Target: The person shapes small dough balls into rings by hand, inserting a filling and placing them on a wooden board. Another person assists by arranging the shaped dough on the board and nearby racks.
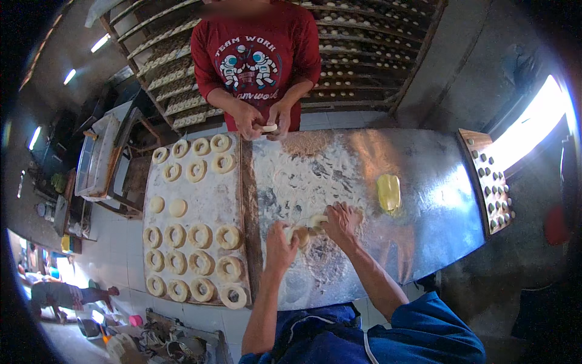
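Pale dough [317, 221] lies between my two hands on the floured metal tabletop, with another small lump of dough [301, 235] just beside it. My left hand [280, 244] has its thumb and fingers curled around the left end of the dough. At its other end, my right hand [342, 222] is palm down with bent fingers, gripping the dough at its inner side. Part of the dough is hidden by the fingers. A yellow block, fat or dough by its look, [389, 193] sits to the right of my right hand.
A board [200, 176] at left carries several dough rings [200, 236] and two round discs [177, 208]. Across the table a co-worker in a red shirt [260, 54] shapes a dough piece [269, 128]. A tray of small pieces [490, 182] stands at the right edge; loaded racks [364, 48] rise behind.
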A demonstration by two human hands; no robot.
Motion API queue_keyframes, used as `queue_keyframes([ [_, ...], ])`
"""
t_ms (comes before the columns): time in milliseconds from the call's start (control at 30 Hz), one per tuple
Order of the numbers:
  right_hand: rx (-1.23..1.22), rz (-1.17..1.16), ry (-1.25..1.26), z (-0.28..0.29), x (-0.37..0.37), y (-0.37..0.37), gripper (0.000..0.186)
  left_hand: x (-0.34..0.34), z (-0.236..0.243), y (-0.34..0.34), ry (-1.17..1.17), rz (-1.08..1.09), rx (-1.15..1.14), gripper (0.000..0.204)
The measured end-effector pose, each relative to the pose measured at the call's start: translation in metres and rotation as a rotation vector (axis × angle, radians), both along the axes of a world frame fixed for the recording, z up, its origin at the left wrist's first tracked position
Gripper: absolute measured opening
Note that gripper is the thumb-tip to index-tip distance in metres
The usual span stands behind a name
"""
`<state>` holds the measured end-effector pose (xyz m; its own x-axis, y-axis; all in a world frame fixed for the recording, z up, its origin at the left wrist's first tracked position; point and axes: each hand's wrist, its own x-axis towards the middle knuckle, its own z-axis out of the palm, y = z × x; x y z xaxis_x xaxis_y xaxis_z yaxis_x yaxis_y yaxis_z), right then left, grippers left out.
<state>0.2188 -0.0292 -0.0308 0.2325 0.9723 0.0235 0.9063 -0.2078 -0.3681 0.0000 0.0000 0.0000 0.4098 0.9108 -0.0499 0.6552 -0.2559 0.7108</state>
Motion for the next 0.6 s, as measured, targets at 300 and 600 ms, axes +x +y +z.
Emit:
queue_keyframes([
  [300, 0.170, -0.078, 1.105, 0.033, -0.002, -0.053, 0.048, 0.071, -0.014, -0.053, -0.856, 0.180, -0.338, 0.029],
  [600, 0.307, -0.168, 0.833, 0.069, -0.014, -0.067, 0.065, 0.087, -0.023, -0.061, -0.862, 0.286, -0.335, 0.026],
])
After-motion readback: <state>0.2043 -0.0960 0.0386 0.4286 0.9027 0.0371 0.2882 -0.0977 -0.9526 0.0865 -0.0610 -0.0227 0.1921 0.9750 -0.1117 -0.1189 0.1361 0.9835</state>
